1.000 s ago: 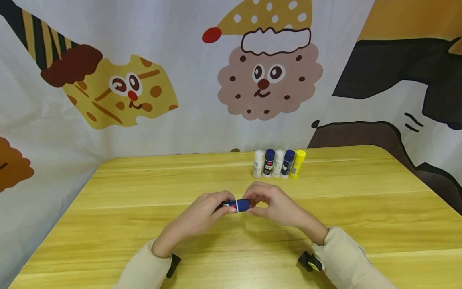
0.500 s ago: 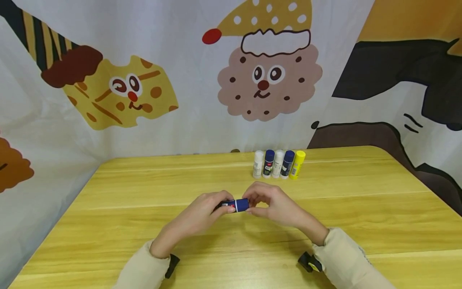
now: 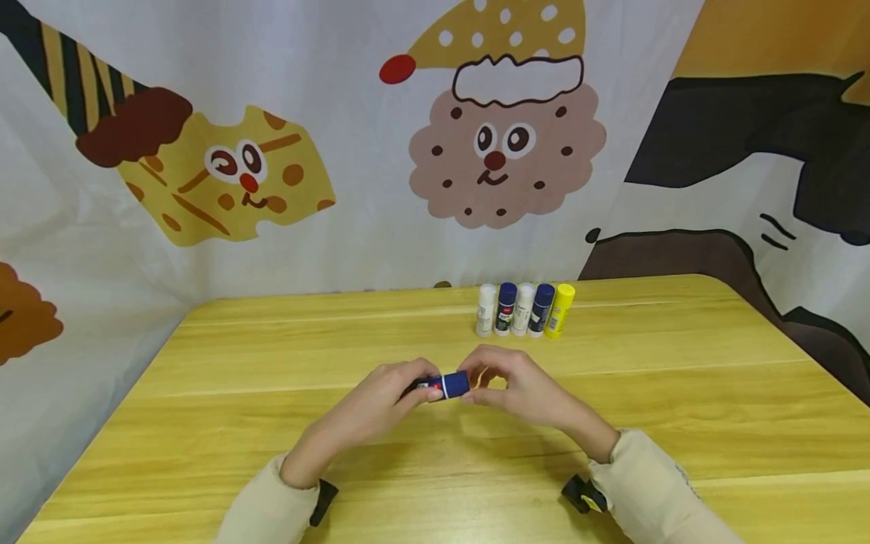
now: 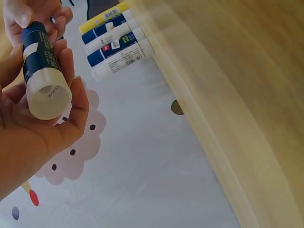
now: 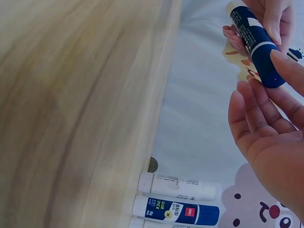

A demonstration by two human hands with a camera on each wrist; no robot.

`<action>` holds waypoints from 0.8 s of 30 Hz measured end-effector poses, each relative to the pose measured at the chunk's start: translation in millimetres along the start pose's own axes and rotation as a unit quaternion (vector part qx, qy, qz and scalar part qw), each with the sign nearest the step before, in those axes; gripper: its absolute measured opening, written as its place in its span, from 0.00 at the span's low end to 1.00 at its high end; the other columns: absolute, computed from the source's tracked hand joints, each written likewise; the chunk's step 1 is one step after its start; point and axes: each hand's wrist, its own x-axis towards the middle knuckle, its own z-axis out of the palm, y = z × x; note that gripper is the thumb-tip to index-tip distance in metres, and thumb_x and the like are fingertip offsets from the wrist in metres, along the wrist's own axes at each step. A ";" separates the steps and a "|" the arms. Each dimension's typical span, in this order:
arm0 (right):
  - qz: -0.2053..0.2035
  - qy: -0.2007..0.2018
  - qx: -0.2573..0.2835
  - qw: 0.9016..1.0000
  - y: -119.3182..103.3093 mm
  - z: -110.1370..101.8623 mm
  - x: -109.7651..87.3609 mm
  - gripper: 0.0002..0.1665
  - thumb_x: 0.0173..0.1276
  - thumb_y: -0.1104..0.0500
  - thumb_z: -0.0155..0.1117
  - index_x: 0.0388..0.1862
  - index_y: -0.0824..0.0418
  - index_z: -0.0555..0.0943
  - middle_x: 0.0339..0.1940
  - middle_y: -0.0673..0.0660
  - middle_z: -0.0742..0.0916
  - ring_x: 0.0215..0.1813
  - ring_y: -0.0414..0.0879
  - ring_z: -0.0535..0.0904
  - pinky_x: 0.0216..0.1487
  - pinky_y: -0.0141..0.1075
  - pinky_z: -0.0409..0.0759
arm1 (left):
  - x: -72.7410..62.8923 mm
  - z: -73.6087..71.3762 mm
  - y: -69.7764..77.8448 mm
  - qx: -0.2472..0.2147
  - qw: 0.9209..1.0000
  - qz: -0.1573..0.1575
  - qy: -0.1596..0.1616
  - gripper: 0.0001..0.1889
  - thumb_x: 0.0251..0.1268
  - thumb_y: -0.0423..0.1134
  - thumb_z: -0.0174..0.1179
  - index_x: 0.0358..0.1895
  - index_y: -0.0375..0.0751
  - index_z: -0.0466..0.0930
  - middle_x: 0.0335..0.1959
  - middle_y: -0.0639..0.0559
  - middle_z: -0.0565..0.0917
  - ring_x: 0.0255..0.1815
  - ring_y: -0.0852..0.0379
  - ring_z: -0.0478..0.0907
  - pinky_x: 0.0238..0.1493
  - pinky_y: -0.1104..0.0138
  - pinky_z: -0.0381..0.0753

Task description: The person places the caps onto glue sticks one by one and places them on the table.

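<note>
Above the middle of the table, my left hand grips a dark blue glue stick by its body, holding it almost level. Its blue cap points right, toward my right hand. In the right wrist view, the thumb lies on the side of the cap and the fingers curl at its far side and end, pinching it. A white band shows between cap and body. The left wrist view looks onto the hollow white base of the stick, cradled by the left fingers.
Several glue sticks stand upright in a row at the back of the wooden table: white ones, blue ones and a yellow one at the right end. A cartoon-printed curtain hangs behind the table.
The capped end of the glue stick has tipped up slightly, and the right fingers have shifted a little around it. Both arms stay nearly where they were; the row at the back is unchanged.
</note>
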 end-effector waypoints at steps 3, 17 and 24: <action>-0.003 0.000 0.010 1.000 0.0 -0.1 -0.1 0.10 0.57 0.64 0.67 0.38 0.62 0.79 0.34 0.51 0.82 0.35 0.49 0.78 0.37 0.37 0.78 | 0.0 0.1 -0.5 0.001 1.000 0.010 0.000 0.10 0.67 0.42 0.52 0.42 0.39 0.76 0.31 0.56 0.76 0.25 0.64 0.67 0.26 0.70 0.69; -0.001 0.003 0.008 1.000 0.8 0.5 -0.6 0.10 0.57 0.64 0.68 0.38 0.60 0.79 0.35 0.50 0.82 0.36 0.47 0.77 0.37 0.38 0.78 | -0.9 -0.8 -1.2 -0.015 1.000 0.008 -0.013 0.10 0.68 0.41 0.51 0.43 0.39 0.75 0.31 0.56 0.76 0.25 0.64 0.66 0.27 0.70 0.69; -0.002 -0.001 0.032 0.999 -0.5 0.7 -0.4 0.10 0.57 0.66 0.66 0.39 0.63 0.78 0.36 0.52 0.82 0.38 0.43 0.77 0.40 0.40 0.77 | -0.7 0.4 -1.4 -0.041 0.999 0.002 -0.031 0.11 0.68 0.41 0.50 0.44 0.38 0.74 0.31 0.56 0.76 0.25 0.63 0.67 0.26 0.70 0.70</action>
